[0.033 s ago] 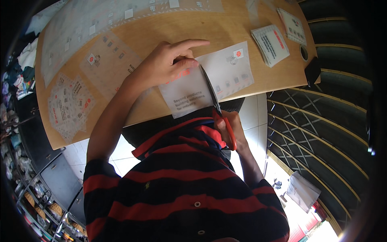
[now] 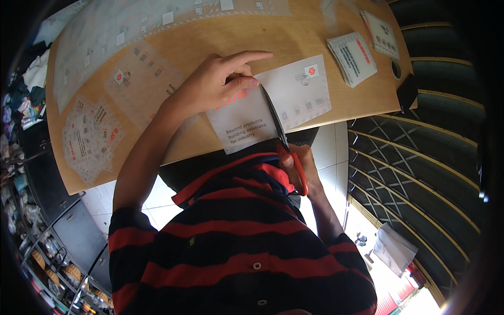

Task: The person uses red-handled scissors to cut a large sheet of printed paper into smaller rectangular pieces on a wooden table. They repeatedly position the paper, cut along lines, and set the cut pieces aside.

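A translucent white printed sheet lies at the table's near edge, its lower left corner hanging past it. Long-bladed scissors with a red handle are in my right hand. Their dark blades run up across the sheet from the near edge, with the tips close to my left thumb. My left hand is closed at the sheet's upper edge, thumb and curled fingers pinching it, while the index finger points out to the right. The part of the sheet right of the blades carries a small red-and-white stamp print.
The wooden table curves across the front. Two stacks of cut printed pieces, one nearer and one farther, sit at the right. Fanned pieces and a larger translucent sheet lie left. A folding metal gate stands right.
The part of the sheet right of the blades has shifted very slightly. Both hands and the scissors look unmoved.
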`<state>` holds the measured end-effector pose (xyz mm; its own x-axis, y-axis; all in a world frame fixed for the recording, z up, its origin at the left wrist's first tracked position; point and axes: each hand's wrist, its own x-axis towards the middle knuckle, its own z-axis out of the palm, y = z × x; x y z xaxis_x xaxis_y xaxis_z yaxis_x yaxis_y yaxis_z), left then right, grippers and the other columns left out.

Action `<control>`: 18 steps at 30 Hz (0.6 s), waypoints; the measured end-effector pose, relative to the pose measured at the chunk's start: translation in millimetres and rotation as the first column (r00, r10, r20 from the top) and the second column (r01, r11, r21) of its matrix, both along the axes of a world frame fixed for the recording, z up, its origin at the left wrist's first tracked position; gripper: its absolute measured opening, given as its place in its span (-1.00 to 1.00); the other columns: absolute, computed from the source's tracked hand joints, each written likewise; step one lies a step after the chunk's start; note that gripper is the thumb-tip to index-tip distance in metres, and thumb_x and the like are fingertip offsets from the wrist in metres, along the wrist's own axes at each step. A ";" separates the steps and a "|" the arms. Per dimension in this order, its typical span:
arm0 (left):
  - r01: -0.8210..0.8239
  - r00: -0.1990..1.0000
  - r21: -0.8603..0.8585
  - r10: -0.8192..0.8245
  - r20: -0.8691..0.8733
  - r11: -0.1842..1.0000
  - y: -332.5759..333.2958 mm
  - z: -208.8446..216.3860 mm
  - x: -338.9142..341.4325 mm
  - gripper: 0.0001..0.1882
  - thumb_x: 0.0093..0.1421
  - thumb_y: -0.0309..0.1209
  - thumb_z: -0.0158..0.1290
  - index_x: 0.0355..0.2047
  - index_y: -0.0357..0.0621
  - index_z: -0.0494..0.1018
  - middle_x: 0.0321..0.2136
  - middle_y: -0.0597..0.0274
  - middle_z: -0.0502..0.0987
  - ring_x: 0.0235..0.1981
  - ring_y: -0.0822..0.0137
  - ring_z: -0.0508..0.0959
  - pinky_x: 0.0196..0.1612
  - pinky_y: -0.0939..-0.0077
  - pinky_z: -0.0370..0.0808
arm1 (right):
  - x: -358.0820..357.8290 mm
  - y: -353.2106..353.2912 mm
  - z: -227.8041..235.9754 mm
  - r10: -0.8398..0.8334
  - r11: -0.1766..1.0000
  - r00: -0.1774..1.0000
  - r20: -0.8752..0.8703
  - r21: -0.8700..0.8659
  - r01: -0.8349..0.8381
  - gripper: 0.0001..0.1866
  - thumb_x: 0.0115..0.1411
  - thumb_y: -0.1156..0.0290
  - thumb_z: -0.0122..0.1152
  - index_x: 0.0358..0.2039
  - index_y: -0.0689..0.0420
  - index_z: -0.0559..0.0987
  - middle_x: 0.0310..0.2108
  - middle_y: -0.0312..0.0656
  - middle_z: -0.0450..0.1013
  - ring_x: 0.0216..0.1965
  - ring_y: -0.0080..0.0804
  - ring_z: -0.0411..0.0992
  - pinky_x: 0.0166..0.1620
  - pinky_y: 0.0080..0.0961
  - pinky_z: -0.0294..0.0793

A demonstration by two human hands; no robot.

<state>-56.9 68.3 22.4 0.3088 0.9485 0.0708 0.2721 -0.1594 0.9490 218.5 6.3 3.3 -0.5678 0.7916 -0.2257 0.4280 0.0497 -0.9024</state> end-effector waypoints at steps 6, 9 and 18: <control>-0.003 1.000 -0.024 0.003 0.002 1.000 -1.6 0.8 1.9 -0.40 0.22 -0.59 0.10 0.28 -0.06 0.29 -0.61 0.32 0.53 -0.66 0.56 0.41 -0.55 0.64 0.37 | 3.4 -1.5 -3.7 0.000 1.000 1.000 -0.005 -0.015 0.000 -0.28 0.27 -0.24 0.04 -0.58 0.28 0.42 -0.78 -0.11 0.25 -0.73 -0.21 0.25 -0.55 -0.31 0.30; -0.008 1.000 -0.076 0.008 0.000 0.997 -2.8 3.9 2.4 -0.36 0.21 -0.57 0.11 0.31 -0.03 0.25 -0.61 0.33 0.53 -0.65 0.56 0.42 -0.54 0.64 0.38 | -7.5 0.9 6.3 -0.024 0.999 1.000 -0.010 -0.020 0.024 -0.19 0.28 -0.38 -0.16 -0.67 0.21 0.31 -0.79 -0.36 0.18 -0.74 -0.61 0.19 -0.66 -0.52 0.14; 0.011 1.000 -0.073 -0.013 -0.015 0.997 -4.4 3.3 4.2 -0.27 0.20 -0.57 0.12 0.36 0.00 0.15 -0.59 0.31 0.54 -0.60 0.53 0.47 -0.48 0.63 0.42 | -8.0 7.0 5.9 -0.021 0.993 0.999 0.030 -0.114 0.024 -0.32 0.32 -0.13 0.06 -0.63 0.29 0.40 -0.79 -0.12 0.24 -0.73 -0.28 0.23 -0.54 -0.30 0.29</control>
